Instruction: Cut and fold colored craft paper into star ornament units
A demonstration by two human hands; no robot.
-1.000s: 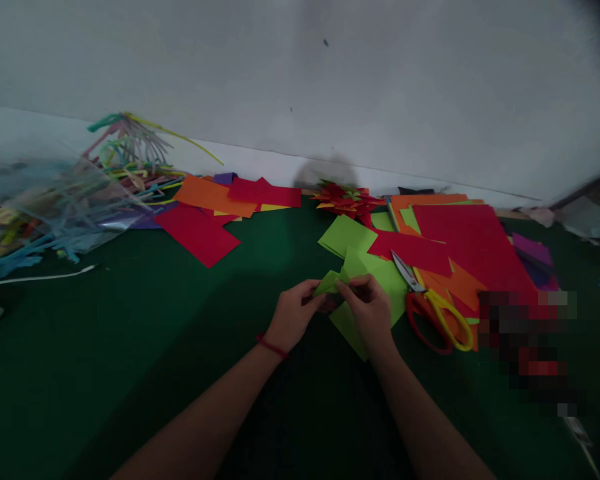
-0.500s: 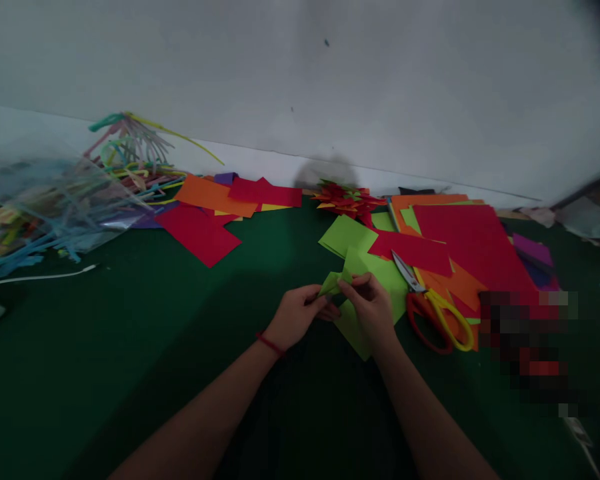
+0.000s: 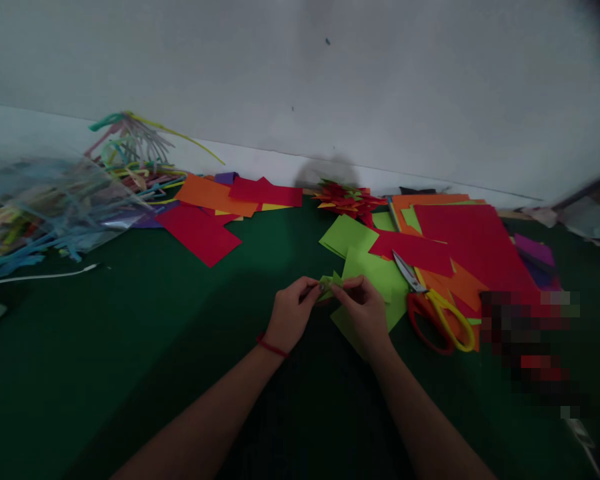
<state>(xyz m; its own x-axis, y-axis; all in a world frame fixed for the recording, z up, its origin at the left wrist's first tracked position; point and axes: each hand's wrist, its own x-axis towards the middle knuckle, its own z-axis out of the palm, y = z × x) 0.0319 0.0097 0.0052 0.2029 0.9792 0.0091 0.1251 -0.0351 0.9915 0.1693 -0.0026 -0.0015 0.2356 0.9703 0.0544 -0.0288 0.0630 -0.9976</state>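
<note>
My left hand [image 3: 291, 313] and my right hand [image 3: 363, 310] meet over a dark green table [image 3: 130, 320]. Together they pinch a small folded piece of light green paper [image 3: 329, 283], mostly hidden by the fingers. A red string bracelet sits on my left wrist. Under my right hand lie flat light green paper squares [image 3: 375, 270]. Red-and-yellow-handled scissors [image 3: 433, 310] rest just right of my right hand, blades pointing away from me.
Red sheets [image 3: 473, 243] and orange sheets lie at the right, more red and orange squares [image 3: 200, 230] at the left. A red paper flower [image 3: 347, 197] sits by the white wall. A clear bag and coloured paper strips [image 3: 55, 200] fill the far left.
The folded green paper has been pressed smaller between the fingers. Both hands have shifted slightly away from me, fingertips closer together.
</note>
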